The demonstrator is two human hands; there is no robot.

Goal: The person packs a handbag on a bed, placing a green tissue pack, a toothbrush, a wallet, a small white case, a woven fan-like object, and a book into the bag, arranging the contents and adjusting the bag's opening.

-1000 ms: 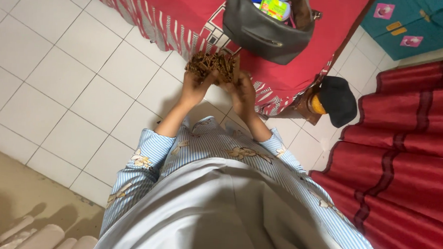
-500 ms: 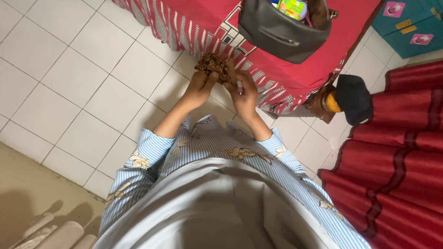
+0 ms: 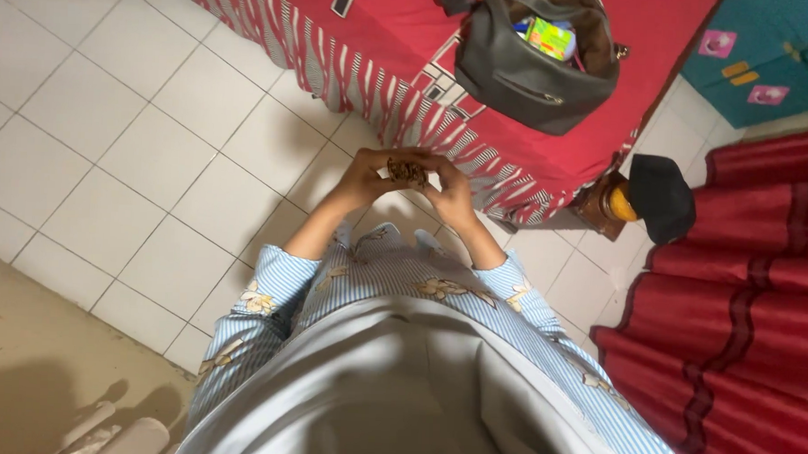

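My left hand [image 3: 367, 176] and my right hand [image 3: 450, 191] are cupped together in front of my chest, fingers closed around a small brown patterned bundle [image 3: 407, 172] of soft material. Only a little of the bundle shows between the fingers. Both hands hover over the white tiled floor [image 3: 147, 146], just short of the edge of a bed with a red patterned cover [image 3: 375, 38]. A dark grey handbag [image 3: 530, 75] stands open on the bed beyond my hands, with a green packet [image 3: 548, 37] inside it.
A black cap [image 3: 661, 198] hangs over a wooden post with a yellow-orange knob [image 3: 619, 206] at the bed corner. Red ruffled fabric [image 3: 742, 301] fills the right side. A teal cabinet [image 3: 769, 43] stands at top right. My blue striped floral sleeves fill the foreground.
The brown bundle was spread wide above my hands a second ago; it has since been squeezed down small between both hands, which have closed together and dropped lower in view.
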